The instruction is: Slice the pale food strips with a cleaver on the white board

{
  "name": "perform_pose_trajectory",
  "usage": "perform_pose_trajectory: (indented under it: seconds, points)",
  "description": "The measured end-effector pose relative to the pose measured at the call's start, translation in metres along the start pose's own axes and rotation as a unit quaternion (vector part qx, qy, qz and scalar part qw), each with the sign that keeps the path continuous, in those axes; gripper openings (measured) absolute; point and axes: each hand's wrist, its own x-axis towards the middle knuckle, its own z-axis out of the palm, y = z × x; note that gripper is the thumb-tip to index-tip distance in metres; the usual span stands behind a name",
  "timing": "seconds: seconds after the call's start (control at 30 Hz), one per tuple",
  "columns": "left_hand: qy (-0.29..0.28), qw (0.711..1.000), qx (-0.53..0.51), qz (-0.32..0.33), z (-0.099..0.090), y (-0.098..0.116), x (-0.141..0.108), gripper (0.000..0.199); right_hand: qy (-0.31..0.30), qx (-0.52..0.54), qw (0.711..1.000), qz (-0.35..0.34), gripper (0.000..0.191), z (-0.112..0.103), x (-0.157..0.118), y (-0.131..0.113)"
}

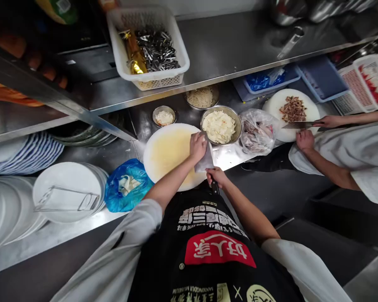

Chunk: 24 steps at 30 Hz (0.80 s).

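My right hand (217, 177) is closed round the dark handle of a cleaver (205, 161). Its broad grey blade stands over the right edge of a round white cutting board (151, 153), whose middle is stained yellow. With fingers curled, my left hand (198, 146) grips the upper part of the blade; its fingertips are partly hidden. Just beyond the blade is a metal bowl (239, 131) of pale shredded food (219, 126). Behind the board stand a small bowl (164, 115) with white bits and another bowl (201, 97) of pale shreds.
A co-worker's hands (305, 139) hold a knife at another board (311, 111) with chopped meat. Between the boards lies a clear bag of meat (258, 132). A blue bag (113, 188) and stacked plates (67, 180) stand left. Overhead, a metal shelf (227, 54) carries a white basket (148, 77).
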Motion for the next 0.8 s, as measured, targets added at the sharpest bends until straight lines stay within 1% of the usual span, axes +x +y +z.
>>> perform_pose_trajectory:
  seconds: [0.07,0.1,0.13,0.17,0.2,0.23,0.27,0.3,0.33,0.37,0.4,0.43,0.47,0.5,0.53,0.57,0.6,0.63,0.7,0.73,0.77,0.8]
  points:
    - [-0.035,0.999,-0.015,-0.014,0.015,0.034,0.061,0.039,-0.035,0.127,0.991,0.017,0.031,-0.019,-0.005,-0.045]
    - [-0.045,0.999,-0.023,-0.021,0.018,0.047,0.089,0.037,-0.056,0.177,0.982,0.024,0.031,-0.03,-0.008,-0.066]
    - [-0.053,0.998,-0.025,-0.015,0.018,0.055,0.112,0.035,-0.074,0.207,0.975,0.029,0.029,-0.042,-0.011,-0.083]
    - [-0.053,0.998,-0.022,-0.001,0.013,0.059,0.129,0.034,-0.086,0.215,0.972,0.034,0.028,-0.054,-0.016,-0.096]
    - [-0.052,0.998,-0.018,0.012,0.005,0.059,0.137,0.032,-0.093,0.199,0.975,0.042,0.027,-0.068,-0.022,-0.105]
    - [-0.05,0.998,-0.014,0.022,-0.006,0.055,0.138,0.031,-0.095,0.16,0.981,0.056,0.029,-0.083,-0.029,-0.109]
    - [-0.049,0.998,-0.01,0.025,-0.018,0.047,0.129,0.031,-0.089,0.1,0.989,0.065,0.032,-0.098,-0.037,-0.109]
    - [-0.048,0.999,-0.008,0.017,-0.032,0.036,0.114,0.031,-0.076,0.021,0.994,0.07,0.035,-0.113,-0.046,-0.107]
    - [-0.046,0.999,-0.008,-0.003,-0.046,0.024,0.091,0.031,-0.059,-0.071,0.994,0.061,0.037,-0.127,-0.053,-0.102]
    - [-0.042,0.998,-0.008,-0.035,-0.06,0.01,0.064,0.031,-0.03,-0.17,0.984,0.03,0.038,-0.14,-0.06,-0.096]
    - [-0.032,0.996,-0.002,-0.077,-0.073,-0.004,0.033,0.03,0.0,-0.276,0.961,-0.008,0.037,-0.15,-0.066,-0.09]
    - [-0.015,0.992,0.01,-0.128,-0.086,-0.018,-0.001,0.031,0.021,-0.378,0.924,-0.046,0.035,-0.159,-0.071,-0.084]
    - [0.012,0.982,0.03,-0.184,-0.099,-0.031,-0.035,0.031,0.042,-0.464,0.881,-0.083,0.036,-0.164,-0.076,-0.078]
    - [0.037,0.968,0.059,-0.24,-0.113,-0.043,-0.068,0.033,0.051,-0.534,0.836,-0.112,0.042,-0.168,-0.079,-0.072]
    - [0.066,0.948,0.096,-0.296,-0.126,-0.054,-0.1,0.034,0.051,-0.587,0.798,-0.131,0.049,-0.169,-0.083,-0.065]
    - [0.101,0.923,0.138,-0.345,-0.139,-0.064,-0.13,0.035,0.045,-0.624,0.767,-0.143,0.056,-0.169,-0.087,-0.058]
    - [0.138,0.895,0.182,-0.383,-0.152,-0.075,-0.156,0.035,0.032,-0.652,0.743,-0.146,0.06,-0.168,-0.09,-0.05]
    - [0.173,0.869,0.224,-0.406,-0.166,-0.085,-0.178,0.035,0.016,-0.673,0.726,-0.145,0.063,-0.167,-0.094,-0.042]
    - [0.224,0.817,0.278,-0.452,-0.191,-0.109,-0.21,0.037,-0.006,-0.693,0.707,-0.14,0.065,-0.165,-0.101,-0.024]
    - [0.233,0.797,0.283,-0.48,-0.202,-0.123,-0.22,0.039,-0.014,-0.698,0.703,-0.137,0.064,-0.164,-0.105,-0.015]
    - [0.222,0.785,0.272,-0.511,-0.212,-0.138,-0.226,0.041,-0.019,-0.7,0.701,-0.133,0.063,-0.162,-0.107,-0.007]
    - [0.195,0.78,0.25,-0.54,-0.221,-0.153,-0.23,0.042,-0.022,-0.703,0.699,-0.128,0.062,-0.159,-0.108,0.0]
